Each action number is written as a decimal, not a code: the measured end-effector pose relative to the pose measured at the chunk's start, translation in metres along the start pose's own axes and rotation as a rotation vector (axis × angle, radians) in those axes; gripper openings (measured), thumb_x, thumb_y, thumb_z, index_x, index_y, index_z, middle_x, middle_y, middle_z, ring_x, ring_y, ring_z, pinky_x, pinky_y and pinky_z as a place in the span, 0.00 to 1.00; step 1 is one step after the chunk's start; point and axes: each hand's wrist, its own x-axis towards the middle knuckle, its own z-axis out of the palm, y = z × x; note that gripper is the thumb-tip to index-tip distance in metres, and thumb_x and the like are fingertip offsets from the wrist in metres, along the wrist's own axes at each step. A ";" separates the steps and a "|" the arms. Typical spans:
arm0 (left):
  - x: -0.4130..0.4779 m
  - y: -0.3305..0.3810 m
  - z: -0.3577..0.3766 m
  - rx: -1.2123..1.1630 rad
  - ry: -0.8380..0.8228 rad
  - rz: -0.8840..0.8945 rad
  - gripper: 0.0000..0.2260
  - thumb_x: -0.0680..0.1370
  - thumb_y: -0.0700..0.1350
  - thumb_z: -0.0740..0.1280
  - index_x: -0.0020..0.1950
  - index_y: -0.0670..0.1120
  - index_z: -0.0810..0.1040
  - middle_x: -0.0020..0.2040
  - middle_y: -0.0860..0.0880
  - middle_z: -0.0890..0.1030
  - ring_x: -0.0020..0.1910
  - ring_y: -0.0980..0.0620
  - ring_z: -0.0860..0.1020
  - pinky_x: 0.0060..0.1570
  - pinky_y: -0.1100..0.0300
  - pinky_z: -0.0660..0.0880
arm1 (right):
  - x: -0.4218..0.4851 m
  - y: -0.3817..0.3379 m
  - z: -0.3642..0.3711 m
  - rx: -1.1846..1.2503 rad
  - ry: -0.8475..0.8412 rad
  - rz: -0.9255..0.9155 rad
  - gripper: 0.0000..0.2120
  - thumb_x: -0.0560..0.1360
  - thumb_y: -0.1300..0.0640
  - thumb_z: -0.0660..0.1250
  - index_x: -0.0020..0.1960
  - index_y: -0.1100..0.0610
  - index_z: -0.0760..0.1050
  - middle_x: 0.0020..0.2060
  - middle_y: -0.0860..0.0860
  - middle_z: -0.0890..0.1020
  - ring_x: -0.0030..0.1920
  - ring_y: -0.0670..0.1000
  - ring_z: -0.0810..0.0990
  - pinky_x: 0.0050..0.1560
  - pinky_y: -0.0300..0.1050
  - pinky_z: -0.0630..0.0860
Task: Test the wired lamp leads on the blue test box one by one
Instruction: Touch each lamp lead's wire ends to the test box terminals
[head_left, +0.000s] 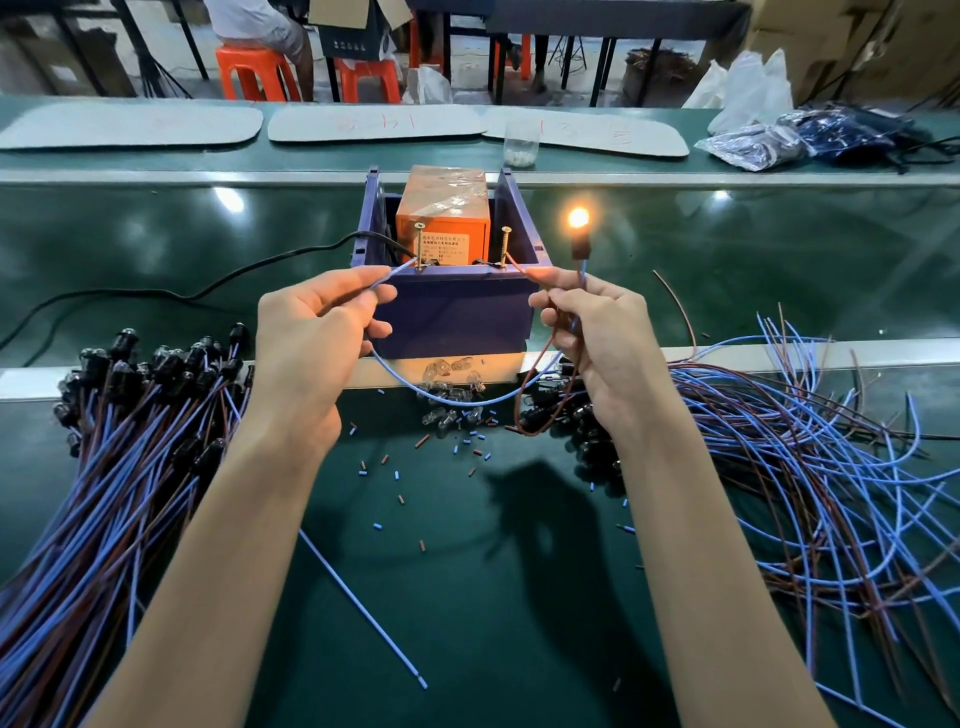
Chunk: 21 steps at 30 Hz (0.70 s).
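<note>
A lamp (577, 218) glows beside the blue box (452, 312); the left hand (311, 332) pinches its blue wire (382, 279) to the left screw (418, 244), the right hand (597, 338) pinches the brown wire (519, 262) toward the right screw (504, 247); light, limp leads and probably fragile glass, best held by the insulation near the tips.

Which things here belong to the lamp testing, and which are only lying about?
In the job:
blue test box with its screw contacts
lit lamp, blue lead in left hand, brown lead in right hand
left lead bundle, right lead pile

Lying about:
loose bulbs, insulation scraps
clear cup, plastic bags, grey mats
</note>
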 end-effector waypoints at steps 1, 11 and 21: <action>-0.001 0.000 0.001 0.002 -0.001 0.001 0.15 0.79 0.35 0.63 0.46 0.54 0.81 0.39 0.58 0.83 0.28 0.64 0.75 0.29 0.73 0.70 | -0.001 0.000 0.000 -0.004 0.000 0.001 0.14 0.78 0.70 0.58 0.45 0.59 0.80 0.33 0.51 0.80 0.27 0.40 0.74 0.24 0.29 0.66; -0.010 0.015 0.003 0.005 -0.172 0.028 0.11 0.79 0.37 0.64 0.45 0.52 0.82 0.37 0.57 0.85 0.30 0.62 0.78 0.32 0.72 0.72 | -0.005 -0.011 -0.001 -0.038 -0.048 -0.008 0.14 0.79 0.65 0.59 0.41 0.59 0.81 0.30 0.49 0.80 0.28 0.41 0.73 0.26 0.32 0.64; -0.022 0.024 0.003 0.112 -0.481 0.139 0.20 0.78 0.28 0.55 0.41 0.46 0.82 0.38 0.53 0.85 0.37 0.58 0.82 0.38 0.68 0.77 | -0.024 -0.038 -0.007 -0.320 0.080 -0.294 0.09 0.80 0.53 0.64 0.49 0.52 0.83 0.30 0.41 0.77 0.30 0.38 0.70 0.35 0.33 0.65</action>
